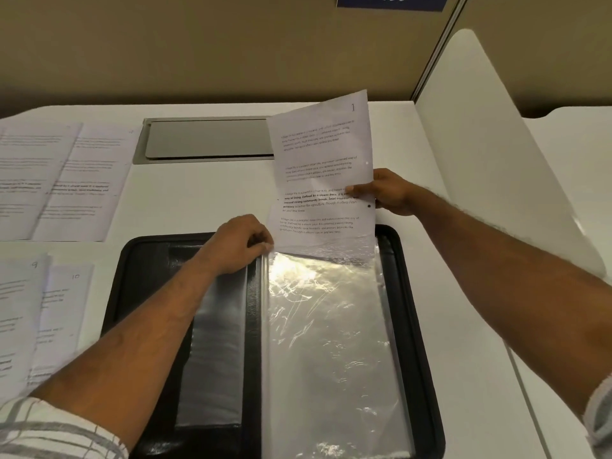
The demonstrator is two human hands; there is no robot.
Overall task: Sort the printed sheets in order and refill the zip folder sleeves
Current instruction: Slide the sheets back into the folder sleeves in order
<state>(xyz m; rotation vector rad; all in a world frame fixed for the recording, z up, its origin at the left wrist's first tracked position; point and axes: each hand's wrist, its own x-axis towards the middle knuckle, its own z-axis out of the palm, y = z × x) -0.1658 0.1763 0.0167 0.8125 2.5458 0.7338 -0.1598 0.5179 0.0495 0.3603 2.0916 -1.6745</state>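
We log the white desk point(205, 200) carrying the open black zip folder point(132, 276), with loose printed sheets point(56, 180) to the left. The clear sleeve point(331, 342) lies on the folder's right half, its long axis running away from us. Sheet 1 point(321, 180) is raised lengthwise, numbered end up and lower edge at the sleeve mouth. The right hand point(390, 193) pinches the sheet's right edge. The left hand point(238, 243) pinches the sleeve's top-left corner.

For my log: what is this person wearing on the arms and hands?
Both forearms are bare. The left shirt sleeve and right shirt sleeve end near the elbows: light fabric with a grey check. The left hand and right hand wear no gloves, and no watch shows at either wrist.
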